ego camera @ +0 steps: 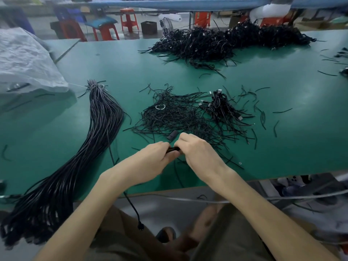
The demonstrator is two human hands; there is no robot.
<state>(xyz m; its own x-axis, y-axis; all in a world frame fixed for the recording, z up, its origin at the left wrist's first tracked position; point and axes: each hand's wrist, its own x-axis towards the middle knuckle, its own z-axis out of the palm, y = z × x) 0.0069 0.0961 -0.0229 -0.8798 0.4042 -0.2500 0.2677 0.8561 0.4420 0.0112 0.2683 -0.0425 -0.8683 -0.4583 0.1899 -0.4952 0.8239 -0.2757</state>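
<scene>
Gripping bunched cable [172, 149] between left hand [152, 161] and right hand [199, 153], fingers curled tight, near middle of table's [282, 147] front edge. Likely binding step: pinch loops flat, wrap tie from pile [175, 117] just behind, twist snug, no loose ends.

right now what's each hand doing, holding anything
Left hand: fingers curled round the black cable, holding it.
Right hand: gripping the same black cable from the other side.
</scene>
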